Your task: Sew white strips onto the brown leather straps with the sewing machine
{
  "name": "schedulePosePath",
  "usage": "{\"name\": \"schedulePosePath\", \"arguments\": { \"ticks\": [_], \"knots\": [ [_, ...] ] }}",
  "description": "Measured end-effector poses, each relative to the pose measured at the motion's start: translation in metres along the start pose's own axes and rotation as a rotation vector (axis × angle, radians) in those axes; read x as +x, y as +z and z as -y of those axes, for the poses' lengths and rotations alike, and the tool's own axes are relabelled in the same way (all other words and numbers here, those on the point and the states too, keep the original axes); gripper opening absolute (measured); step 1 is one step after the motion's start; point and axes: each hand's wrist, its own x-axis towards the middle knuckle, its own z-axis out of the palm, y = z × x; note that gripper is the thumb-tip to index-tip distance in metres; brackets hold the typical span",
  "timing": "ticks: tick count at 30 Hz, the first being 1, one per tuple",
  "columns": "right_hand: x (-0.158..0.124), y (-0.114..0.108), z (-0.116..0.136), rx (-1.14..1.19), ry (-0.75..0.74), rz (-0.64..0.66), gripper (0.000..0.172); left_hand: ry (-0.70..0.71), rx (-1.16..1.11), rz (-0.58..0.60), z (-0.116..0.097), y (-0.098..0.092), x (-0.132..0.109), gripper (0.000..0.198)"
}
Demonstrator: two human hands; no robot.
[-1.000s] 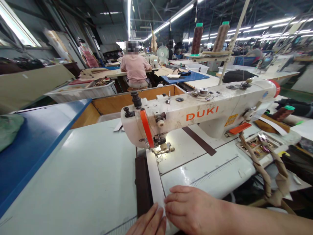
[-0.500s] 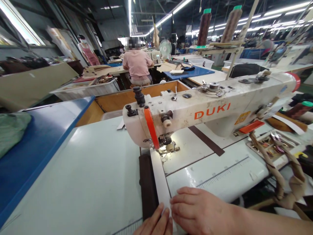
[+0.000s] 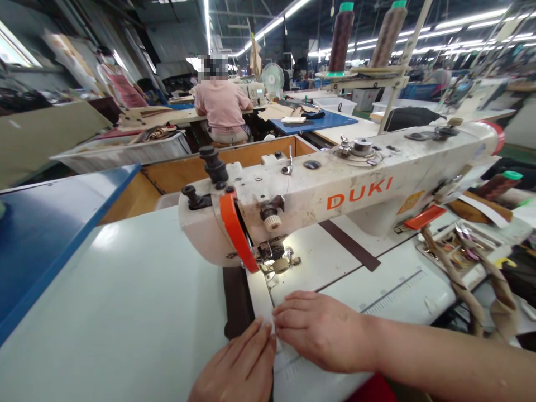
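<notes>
A white strip (image 3: pixel 260 298) runs toward me from beneath the presser foot (image 3: pixel 280 265) of a sewing machine (image 3: pixel 335 190). Along its left side lies a dark brown piece of material (image 3: pixel 237 304). My left hand (image 3: pixel 240 363) rests with outstretched fingers over the near part of both, fingertips on the white strip. At the strip's right edge lies my right hand (image 3: pixel 322 332), palm down, fingers extended side by side and slightly bent. Its thumb is hidden. The two hands' fingertips nearly meet. The near end of the strip is covered by my hands.
A brown strip (image 3: pixel 352 245) lies under the machine arm. To the right are a tool tray (image 3: pixel 460 245) and a fabric-wrapped loop (image 3: pixel 502 301). Thread cones (image 3: pixel 340 42) stand behind the machine. A blue tabletop (image 3: pixel 54 234) is at left; a seated person (image 3: pixel 221 109) works ahead.
Both hands have moved up the view, closer to the presser foot, and the brown piece shows less length in front of the machine. The camera view has shifted somewhat.
</notes>
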Motion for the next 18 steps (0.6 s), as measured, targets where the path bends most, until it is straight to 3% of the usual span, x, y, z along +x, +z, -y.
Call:
{"name": "schedulePosePath", "arguments": {
  "ticks": [8, 12, 18],
  "knots": [
    [0.021, 0.005, -0.027, -0.061, 0.040, -0.070, 0.023, -0.051, 0.085, -0.018, 0.022, 0.013, 0.016, 0.034],
    [0.031, 0.009, -0.034, -0.103, 0.166, -0.126, 0.023, -0.053, 0.108, -0.028, 0.036, 0.023, 0.019, 0.035],
    [0.037, 0.003, -0.033, -0.106, 0.314, -0.098, 0.015, -0.202, 0.029, -0.064, 0.054, 0.037, 0.021, 0.029]
  ]
}}
